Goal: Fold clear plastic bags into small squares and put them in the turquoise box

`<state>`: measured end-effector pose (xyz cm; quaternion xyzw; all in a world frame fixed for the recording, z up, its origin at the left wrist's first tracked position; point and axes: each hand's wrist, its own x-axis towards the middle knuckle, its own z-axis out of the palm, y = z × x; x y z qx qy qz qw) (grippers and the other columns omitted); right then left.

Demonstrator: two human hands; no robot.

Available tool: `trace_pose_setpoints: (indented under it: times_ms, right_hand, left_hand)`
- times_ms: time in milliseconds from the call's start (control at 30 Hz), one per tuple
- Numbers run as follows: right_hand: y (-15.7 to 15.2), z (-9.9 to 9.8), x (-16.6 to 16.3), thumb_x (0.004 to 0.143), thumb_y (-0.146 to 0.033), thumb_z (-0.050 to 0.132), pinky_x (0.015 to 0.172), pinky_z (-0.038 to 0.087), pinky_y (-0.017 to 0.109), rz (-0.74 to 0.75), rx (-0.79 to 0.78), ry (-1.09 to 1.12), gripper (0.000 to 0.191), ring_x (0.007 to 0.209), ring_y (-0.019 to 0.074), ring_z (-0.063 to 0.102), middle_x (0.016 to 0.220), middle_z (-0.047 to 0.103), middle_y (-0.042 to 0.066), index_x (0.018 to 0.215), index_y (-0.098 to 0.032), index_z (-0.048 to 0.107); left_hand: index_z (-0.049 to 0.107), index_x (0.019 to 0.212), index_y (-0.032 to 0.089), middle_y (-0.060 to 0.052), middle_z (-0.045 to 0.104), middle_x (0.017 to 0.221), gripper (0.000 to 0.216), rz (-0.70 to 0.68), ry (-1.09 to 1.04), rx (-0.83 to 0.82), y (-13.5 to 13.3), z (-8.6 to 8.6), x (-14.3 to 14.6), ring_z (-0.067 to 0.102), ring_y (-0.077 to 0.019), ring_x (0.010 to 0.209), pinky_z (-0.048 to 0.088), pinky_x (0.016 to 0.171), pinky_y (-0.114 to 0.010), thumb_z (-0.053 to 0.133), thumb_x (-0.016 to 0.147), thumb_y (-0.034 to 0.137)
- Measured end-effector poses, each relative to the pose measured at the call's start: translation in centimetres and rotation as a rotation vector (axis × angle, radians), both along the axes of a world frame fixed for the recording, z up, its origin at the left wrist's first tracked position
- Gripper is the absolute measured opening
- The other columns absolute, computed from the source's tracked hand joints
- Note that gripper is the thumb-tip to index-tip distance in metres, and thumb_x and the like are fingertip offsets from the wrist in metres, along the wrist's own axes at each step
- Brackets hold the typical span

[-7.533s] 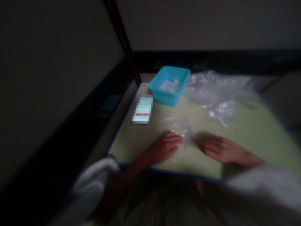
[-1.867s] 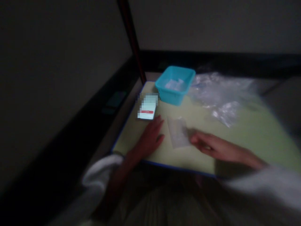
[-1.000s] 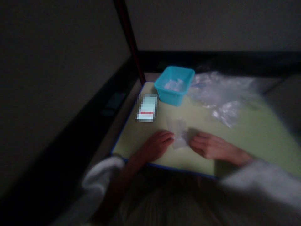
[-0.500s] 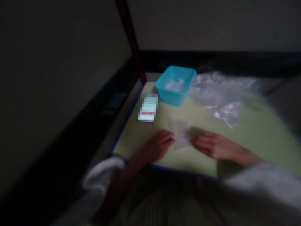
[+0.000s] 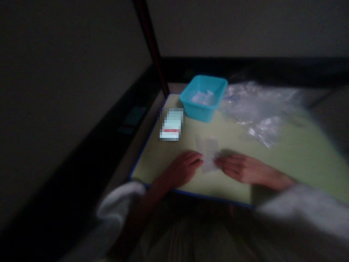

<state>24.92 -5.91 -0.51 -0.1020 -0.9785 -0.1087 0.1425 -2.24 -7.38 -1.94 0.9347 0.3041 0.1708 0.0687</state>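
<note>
A small clear plastic bag (image 5: 210, 149) lies flat on the pale yellow-green tabletop, between my two hands. At its left edge, my left hand (image 5: 185, 168) is closed, with thumb and fingertips pinching the plastic. My right hand (image 5: 240, 168) reaches in from the other side, its fingers pressed together on the bag's right edge. The picture is dim and blurred, so the fingertips and anything inside the bag are hard to make out.
Behind the bag stands a turquoise plastic basket (image 5: 198, 113) with whitish packets (image 5: 203, 97) inside. A pixelated phone-like screen (image 5: 171, 124) lies left of it. Crumpled clear plastic (image 5: 261, 109) spreads across the back right. The table's blue edge (image 5: 207, 196) runs close to me.
My right hand has moved slightly left, and its fingertips now meet the bag's right edge. My left hand and the bag have hardly shifted.
</note>
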Motion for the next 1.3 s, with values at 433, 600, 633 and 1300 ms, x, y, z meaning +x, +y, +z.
trace_pose_setpoints:
  times_ms: [433,600,633,1300]
  right_hand:
    - [1.3,0.6,-0.3,0.095,-0.028,0.039,0.067,0.055,0.033,-0.164,-0.445,0.190,0.023,0.078,0.0182,0.066,0.089,0.068,0.010,0.103,-0.016,0.057]
    - [1.6,-0.5,-0.4,0.093,-0.035,0.046,0.068,0.053,0.032,-0.165,-0.508,0.276,0.022,0.078,0.0184,0.065,0.088,0.068,0.009,0.097,-0.016,0.058]
    - [1.7,-0.7,-0.5,0.094,-0.034,0.045,0.065,0.052,0.030,-0.187,-0.522,0.302,0.021,0.073,0.0174,0.065,0.084,0.067,0.008,0.094,-0.017,0.058]
    - [1.4,-0.5,-2.4,0.091,-0.026,0.046,0.070,0.052,0.036,-0.554,-0.508,0.610,0.018,0.083,0.0214,0.063,0.098,0.064,0.012,0.105,-0.017,0.051]
  left_hand:
    - [0.068,0.094,0.017,-0.006,0.071,0.095,0.016,0.248,-0.312,-0.240,0.9,-0.7,1.5,0.063,-0.0180,0.089,0.050,0.083,-0.034,0.054,0.086,0.016]
    - [0.070,0.085,0.015,-0.005,0.071,0.085,0.013,0.379,-0.352,-0.397,1.6,0.1,2.3,0.064,-0.0179,0.080,0.050,0.075,-0.030,0.058,0.081,0.013]
    - [0.070,0.083,0.015,-0.005,0.071,0.083,0.011,0.394,-0.358,-0.422,1.7,0.3,2.4,0.064,-0.0179,0.079,0.049,0.074,-0.030,0.059,0.080,0.014]
    - [0.036,0.131,0.015,0.006,0.059,0.061,0.072,0.582,-0.408,-0.669,4.8,0.3,3.3,0.060,-0.0141,0.059,0.045,0.057,-0.022,0.066,0.066,0.010]
